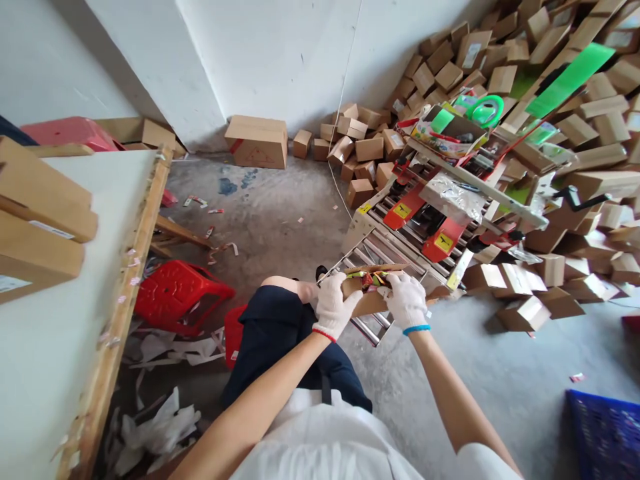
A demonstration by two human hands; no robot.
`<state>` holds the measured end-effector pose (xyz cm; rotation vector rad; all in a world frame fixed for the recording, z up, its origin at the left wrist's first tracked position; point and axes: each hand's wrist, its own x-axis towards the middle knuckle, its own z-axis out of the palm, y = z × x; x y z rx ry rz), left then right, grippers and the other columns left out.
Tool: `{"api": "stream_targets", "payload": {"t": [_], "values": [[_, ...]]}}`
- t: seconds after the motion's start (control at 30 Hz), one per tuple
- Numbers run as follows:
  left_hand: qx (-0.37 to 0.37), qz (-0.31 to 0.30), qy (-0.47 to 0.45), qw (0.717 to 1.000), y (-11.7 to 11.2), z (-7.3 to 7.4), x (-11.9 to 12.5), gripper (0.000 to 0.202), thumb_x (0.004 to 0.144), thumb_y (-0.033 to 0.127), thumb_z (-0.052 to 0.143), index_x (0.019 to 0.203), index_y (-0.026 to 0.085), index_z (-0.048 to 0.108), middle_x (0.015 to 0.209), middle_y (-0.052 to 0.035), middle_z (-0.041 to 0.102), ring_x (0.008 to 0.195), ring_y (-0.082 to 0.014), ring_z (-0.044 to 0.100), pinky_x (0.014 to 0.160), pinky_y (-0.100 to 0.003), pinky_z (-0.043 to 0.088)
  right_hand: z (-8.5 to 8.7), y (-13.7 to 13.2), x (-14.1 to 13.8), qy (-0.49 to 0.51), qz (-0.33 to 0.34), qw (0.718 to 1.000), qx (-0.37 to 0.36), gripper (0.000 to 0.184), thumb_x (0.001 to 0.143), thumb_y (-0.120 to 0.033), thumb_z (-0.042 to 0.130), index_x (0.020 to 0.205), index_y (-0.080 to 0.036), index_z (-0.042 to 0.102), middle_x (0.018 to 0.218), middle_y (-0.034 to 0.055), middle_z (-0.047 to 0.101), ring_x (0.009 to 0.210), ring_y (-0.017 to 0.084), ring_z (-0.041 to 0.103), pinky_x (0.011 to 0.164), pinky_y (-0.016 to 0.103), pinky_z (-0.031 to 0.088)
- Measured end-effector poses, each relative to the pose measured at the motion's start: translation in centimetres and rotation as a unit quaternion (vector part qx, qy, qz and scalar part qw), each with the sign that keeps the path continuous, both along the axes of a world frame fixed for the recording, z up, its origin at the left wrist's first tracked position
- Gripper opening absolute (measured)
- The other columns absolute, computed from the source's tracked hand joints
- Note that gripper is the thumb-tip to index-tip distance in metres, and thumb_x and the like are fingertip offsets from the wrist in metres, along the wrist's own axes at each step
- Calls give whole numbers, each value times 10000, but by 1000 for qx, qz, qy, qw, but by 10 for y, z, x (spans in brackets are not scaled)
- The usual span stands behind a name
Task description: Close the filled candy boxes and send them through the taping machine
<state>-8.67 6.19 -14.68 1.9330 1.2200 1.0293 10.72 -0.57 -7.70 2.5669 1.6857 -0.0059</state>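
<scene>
An open cardboard box [376, 305] rests at the near end of the roller conveyor, with colourful small packets [370, 280] showing inside. My left hand [334, 307], in a white knitted glove with a red cuff, grips the box's left end. On its right end lies my right hand [407, 301], gloved in white with a blue cuff, its fingers bent over the rim by the packets. Just beyond stands a carton sealing machine [440, 207] with red side guides and rolls of green tape [486, 111] on top.
Many closed cartons [450, 77] are heaped behind and right of the machine. At left is a wood-edged table [115, 267] bearing large boxes [40, 220]. A red plastic stool [180, 297] and scrap paper [160, 427] lie on the floor. A blue crate [605, 427] sits lower right.
</scene>
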Motion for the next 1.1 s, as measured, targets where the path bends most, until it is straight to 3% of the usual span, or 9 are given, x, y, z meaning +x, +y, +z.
{"api": "stream_targets", "payload": {"t": [0.1,0.23,0.43,0.67,0.83,0.97,1.1], "values": [[29,-32,10,999,-7,6,-3,431,927,349,662,1313,191,552,1285,-131,646,1276,-247,593,1132,-420,459,1,3,5,14,26,999,-13,356,953,-450,576,1235,-251,665,1198,107,674,1028,282,604,845,374,407],[29,-20,79,996,-5,16,1,647,891,292,688,1468,129,444,1472,-206,530,1413,-317,484,1196,-481,396,2,7,14,45,45,998,-27,364,940,-414,604,1262,-256,665,1232,101,673,1073,278,602,869,360,426],[38,-72,195,977,2,29,8,635,911,248,638,1498,104,443,1493,-215,517,1418,-339,475,1198,-482,388,2,15,19,67,77,993,-58,324,934,-388,607,1197,-219,693,1228,129,670,1140,290,568,924,368,416],[20,-53,257,965,-10,22,16,644,933,206,601,1539,121,402,1554,-234,443,1459,-359,425,1173,-522,405,4,22,19,54,96,989,-100,275,920,-396,605,1107,-227,713,1146,113,683,1029,293,589,815,375,402],[13,-54,236,970,-16,10,19,550,965,219,548,1508,167,478,1496,-200,518,1421,-340,481,1181,-482,413,7,25,20,56,106,985,-122,274,928,-427,588,1077,-241,722,1079,104,687,981,288,591,771,377,379],[40,-106,229,967,-13,8,20,562,962,116,465,1519,185,471,1523,-155,511,1433,-306,474,1189,-424,410,8,25,23,60,112,984,-123,256,930,-411,578,1052,-240,725,1083,105,684,968,281,586,806,385,372],[54,-211,242,946,3,27,25,580,956,104,415,1528,187,463,1568,-128,475,1460,-310,434,1214,-456,364,5,27,26,74,134,979,-134,261,929,-394,565,1050,-232,730,1084,106,679,930,270,586,860,406,368]]}}
